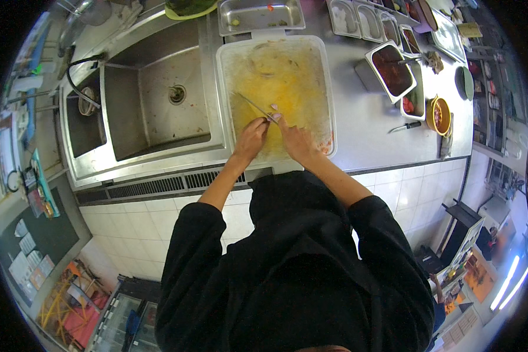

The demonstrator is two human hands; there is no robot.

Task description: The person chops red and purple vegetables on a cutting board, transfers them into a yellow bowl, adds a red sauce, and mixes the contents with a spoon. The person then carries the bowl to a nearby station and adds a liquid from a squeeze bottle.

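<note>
My right hand [297, 140] grips a knife [254, 104] with its blade slanting away to the upper left over a yellow-stained cutting board [246, 57]. Close against the blade, my left hand [251, 138] has its fingertips pinched at a small pale purple piece [270, 118], which looks like shallot or garlic. Fingers partly cover that piece and the knife handle. Another purple piece [274, 106] lies loose on the board just beyond the blade. Orange-red scraps [326, 144] stick to the board's lower right corner.
Left of the board is a steel sink [158, 105]. A shallow steel pan [262, 15] with scraps sits behind the board. To the right stand a steel container of dark red sauce [391, 72], a yellow bowl [440, 116] and a second, black-handled knife [405, 127].
</note>
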